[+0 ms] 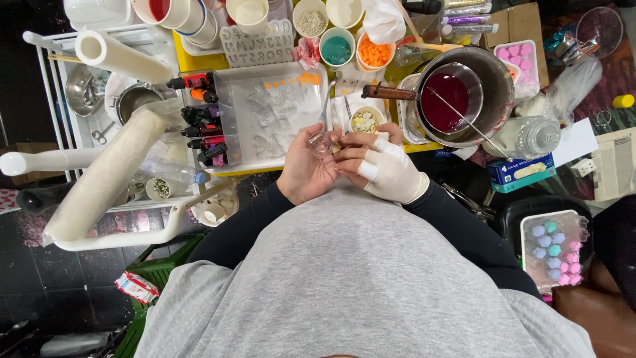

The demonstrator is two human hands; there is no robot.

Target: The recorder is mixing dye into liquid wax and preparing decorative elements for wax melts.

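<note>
Crowded yellow worktable (pixel 182 61): cups, dye bottles (pixel 202 119), clear mould tray (pixel 278 113), pot of red liquid (pixel 454 93). Left hand (pixel 306 169), bare, fingers curled, pinches a small clear piece (pixel 321 142) at the table edge. Right hand (pixel 384 166), white-gloved, fingers bent, touches the same piece; grip cannot be told.

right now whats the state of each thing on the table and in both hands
left hand: bare, holding a small clear piece
right hand: gloved in white, fingers on that piece
steel pot: upright, holding dark red liquid
clear plastic mould tray: flat, mostly unfilled
orange-bead cup: full
</note>
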